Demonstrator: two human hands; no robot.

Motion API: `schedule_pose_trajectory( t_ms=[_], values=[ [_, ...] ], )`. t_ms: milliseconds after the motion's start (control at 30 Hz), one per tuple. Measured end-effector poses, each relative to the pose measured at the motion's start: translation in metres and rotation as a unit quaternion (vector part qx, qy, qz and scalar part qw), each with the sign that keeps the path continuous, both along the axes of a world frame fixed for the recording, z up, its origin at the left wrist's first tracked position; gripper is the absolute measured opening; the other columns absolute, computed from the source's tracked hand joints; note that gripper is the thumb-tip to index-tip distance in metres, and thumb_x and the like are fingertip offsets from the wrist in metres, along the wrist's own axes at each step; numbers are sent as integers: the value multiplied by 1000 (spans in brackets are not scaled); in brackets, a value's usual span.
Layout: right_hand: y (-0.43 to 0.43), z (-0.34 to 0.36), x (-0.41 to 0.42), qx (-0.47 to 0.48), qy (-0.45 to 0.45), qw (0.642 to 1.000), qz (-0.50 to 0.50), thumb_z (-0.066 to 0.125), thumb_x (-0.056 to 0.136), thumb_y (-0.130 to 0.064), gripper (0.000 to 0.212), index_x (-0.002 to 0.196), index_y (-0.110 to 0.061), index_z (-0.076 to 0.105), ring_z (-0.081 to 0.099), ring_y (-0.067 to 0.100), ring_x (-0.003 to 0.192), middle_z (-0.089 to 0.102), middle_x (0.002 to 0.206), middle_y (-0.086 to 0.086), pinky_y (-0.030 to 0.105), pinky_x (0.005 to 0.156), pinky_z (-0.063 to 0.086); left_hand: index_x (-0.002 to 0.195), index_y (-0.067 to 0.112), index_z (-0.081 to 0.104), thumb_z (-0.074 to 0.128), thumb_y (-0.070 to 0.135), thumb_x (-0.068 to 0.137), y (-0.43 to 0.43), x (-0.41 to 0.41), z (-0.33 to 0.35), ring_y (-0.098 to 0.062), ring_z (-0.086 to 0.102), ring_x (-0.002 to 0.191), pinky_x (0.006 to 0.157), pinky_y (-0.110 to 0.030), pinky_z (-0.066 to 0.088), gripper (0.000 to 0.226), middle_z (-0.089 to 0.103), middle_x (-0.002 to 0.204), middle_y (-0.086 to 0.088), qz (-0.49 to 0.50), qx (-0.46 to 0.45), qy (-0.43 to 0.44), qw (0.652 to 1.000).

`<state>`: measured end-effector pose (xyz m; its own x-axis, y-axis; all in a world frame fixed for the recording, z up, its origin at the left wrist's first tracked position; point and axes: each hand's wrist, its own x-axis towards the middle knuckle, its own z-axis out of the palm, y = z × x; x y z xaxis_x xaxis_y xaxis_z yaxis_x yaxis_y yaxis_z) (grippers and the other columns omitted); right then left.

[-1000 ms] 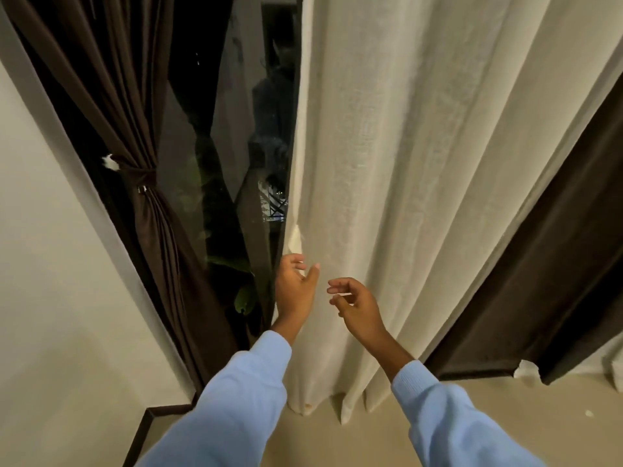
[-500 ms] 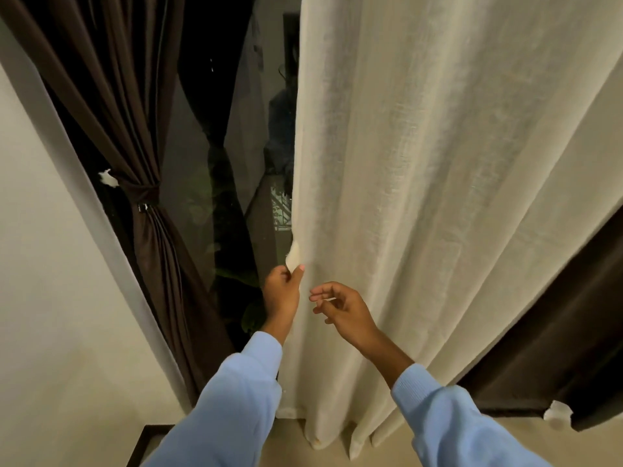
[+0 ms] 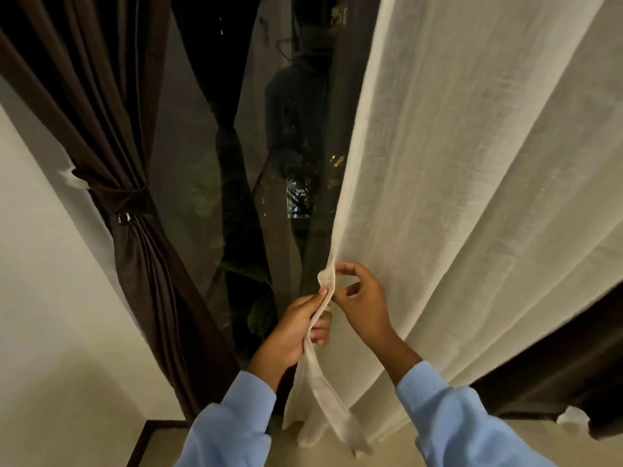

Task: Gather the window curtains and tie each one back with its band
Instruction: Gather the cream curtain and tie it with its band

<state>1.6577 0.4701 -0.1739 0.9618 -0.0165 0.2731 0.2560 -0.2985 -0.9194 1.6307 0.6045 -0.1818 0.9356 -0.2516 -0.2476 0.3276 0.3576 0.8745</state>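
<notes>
A wide cream curtain (image 3: 472, 197) hangs loose over the right half of the window. At its left edge a cream fabric band (image 3: 332, 409) trails down toward the floor. My left hand (image 3: 293, 328) grips the band near its top, thumb over the cloth. My right hand (image 3: 362, 298) pinches the curtain's edge just above, fingers curled at the knotted spot. On the left, a dark brown curtain (image 3: 101, 96) is gathered and tied back with its band (image 3: 129, 197). Another dark brown curtain (image 3: 573, 358) hangs behind the cream one at the right.
Dark window glass (image 3: 269, 163) with reflections fills the gap between the curtains. A pale wall (image 3: 50, 315) runs along the left. A small white wall hook (image 3: 72, 178) holds the left tie. A dark frame edge (image 3: 141, 443) sits at the floor.
Both hands rose to the cream curtain's left edge. My left hand took hold of the band, which now hangs out from the curtain, and my right hand closed on the edge.
</notes>
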Motion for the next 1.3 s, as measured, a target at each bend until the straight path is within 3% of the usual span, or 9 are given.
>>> schedule_pose_trajectory(
  t_ms=[167, 333, 433, 567, 700, 800, 867, 1067, 1300],
  values=[
    [1, -7, 8, -61, -16, 996, 70, 81, 79, -21, 54, 116, -46, 51, 61, 3, 90, 58, 114, -22, 11, 69, 53, 72, 13, 52, 53, 46, 88, 15, -8, 11, -7, 26, 29, 36, -17, 27, 36, 31, 42, 4, -75, 18, 35, 996],
    [4, -13, 5, -51, -58, 997, 26, 77, 83, -23, 34, 110, -36, 62, 62, 4, 91, 64, 106, -19, 29, 77, 58, 65, 11, 52, 32, 32, 100, 20, -23, 15, -8, 30, 29, 37, -16, 32, 46, 34, 41, 2, -130, 29, 43, 990],
    [-3, -16, -3, -5, -80, 997, -13, 68, 91, -20, 23, 98, -42, 65, 65, 4, 86, 68, 91, -21, 30, 74, 58, 65, 12, 59, 49, 38, 95, 12, -27, 17, -12, 36, 34, 39, -20, 33, 41, 40, 45, -1, 19, 93, 2, 995],
    [-25, -19, -13, 19, -59, 998, -17, 67, 93, -22, 23, 96, -45, 65, 65, 4, 86, 68, 88, -26, 26, 75, 60, 78, 15, 64, 64, 54, 69, -1, -31, 25, -11, 55, 49, 45, -17, 42, 40, 59, 57, 3, 263, 232, -124, 928],
    [-47, -20, -24, 23, -54, 998, -1, 68, 92, -28, 11, 100, -36, 70, 67, 5, 84, 71, 89, -21, 31, 73, 59, 89, 34, 66, 71, 56, 71, -29, -45, 31, -2, 64, 80, 62, -10, 49, 30, 67, 87, 13, 218, 325, -200, 898],
    [-61, -22, -39, 2, -54, 998, 18, 67, 91, -32, 13, 101, -37, 72, 67, 2, 83, 71, 89, -24, 26, 69, 56, 100, 36, 63, 72, 53, 74, -64, -52, 34, 4, 56, 98, 79, -9, 46, 33, 59, 102, 21, 212, 426, -275, 836],
    [-68, -22, -47, -14, -49, 998, 22, 67, 89, -30, 13, 100, -36, 72, 66, -2, 81, 71, 87, -24, 23, 68, 53, 105, 27, 63, 70, 48, 78, -87, -53, 41, 1, 58, 93, 77, -11, 46, 34, 59, 97, 19, 243, 459, -292, 803],
    [-107, -29, -67, 9, -42, 997, 60, 69, 90, -29, 17, 106, -34, 74, 68, 2, 86, 72, 96, -23, 19, 74, 56, 72, 2, 59, 67, 20, 87, -122, -65, 48, -22, 57, 61, 58, -43, 50, 26, 59, 64, -9, 344, 499, -333, 722],
    [-165, -34, -84, 76, -38, 996, -17, 70, 89, -16, 25, 96, -40, 68, 67, 5, 82, 70, 96, -24, 14, 66, 51, 80, 5, 68, 67, 17, 88, -147, -92, 39, -11, 62, 62, 57, -31, 54, 15, 67, 71, -2, 374, 495, -349, 703]
  ],
)
